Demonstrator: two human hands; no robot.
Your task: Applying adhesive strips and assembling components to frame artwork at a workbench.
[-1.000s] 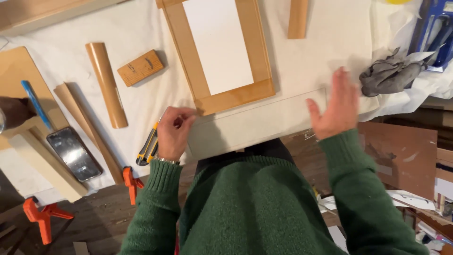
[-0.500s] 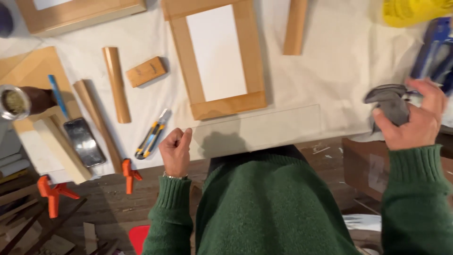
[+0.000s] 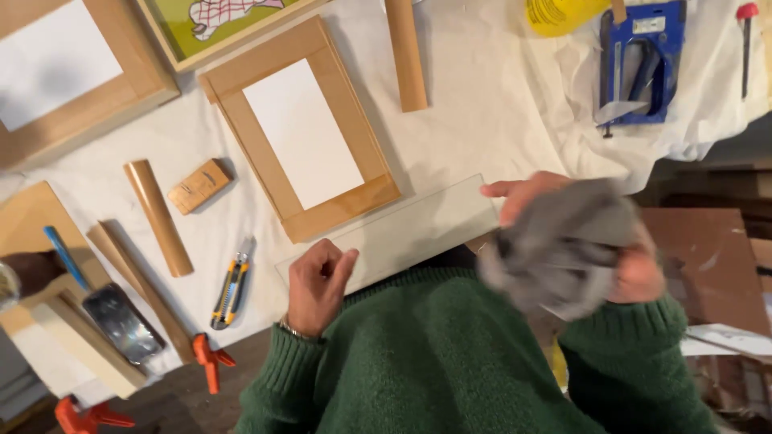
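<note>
Glass pane (image 3: 394, 233) lies flat at the near edge of the cloth-covered tabletop (image 3: 482, 120), just below a wooden picture frame (image 3: 301, 128). The left hand (image 3: 316, 283), fingers curled loosely and gripping nothing, rests at the pane's near left edge, seemingly steadying it. The right hand (image 3: 599, 241) is closed around a bunched grey rag (image 3: 555, 245), held above the pane's right end, close enough for wiping. A yellow utility knife (image 3: 231, 283) lies just left, beside a wooden dowel (image 3: 158, 217).
</note>
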